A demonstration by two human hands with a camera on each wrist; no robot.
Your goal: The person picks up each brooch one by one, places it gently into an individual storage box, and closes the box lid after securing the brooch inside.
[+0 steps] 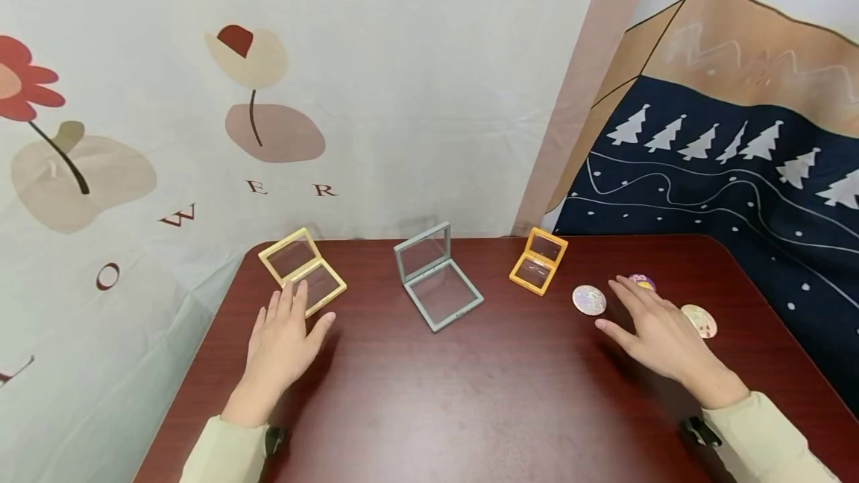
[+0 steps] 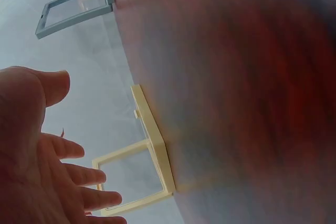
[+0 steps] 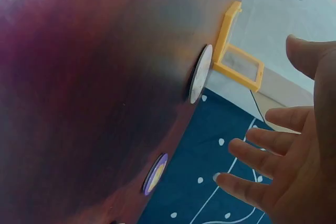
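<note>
Soft, even light brightens the head view, with pale glare on the near table (image 1: 463, 408) and soft shadows by the left hand (image 1: 282, 341) and right hand (image 1: 661, 334). Both wrist views are dimmer, the table blurred, magenta-tinged at right wrist

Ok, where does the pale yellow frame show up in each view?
Head: pale yellow frame left of centre, just below mid-height.
Left wrist: lower half, left of centre.
Right wrist: not in it.
Shared landmark: grey frame, near centre in head, top left in left wrist, top right in right wrist.
</note>
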